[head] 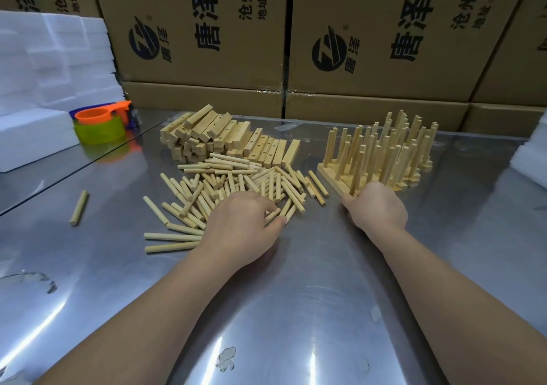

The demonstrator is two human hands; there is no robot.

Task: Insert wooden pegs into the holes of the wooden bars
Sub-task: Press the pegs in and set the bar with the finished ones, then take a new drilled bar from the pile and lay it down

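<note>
A heap of loose wooden pegs lies in the middle of the metal table. My left hand rests on the heap's near edge, its fingers curled round a peg. Behind the heap is a stack of drilled wooden bars without pegs. To the right stands a group of bars with upright pegs. My right hand is at the near edge of that group, thumb and fingers closed on the nearest wooden bar; its fingertips are hidden.
One stray peg lies at the left. Orange and green plastic cups and white foam blocks stand at the back left, more foam at the right edge. Cardboard boxes wall off the back.
</note>
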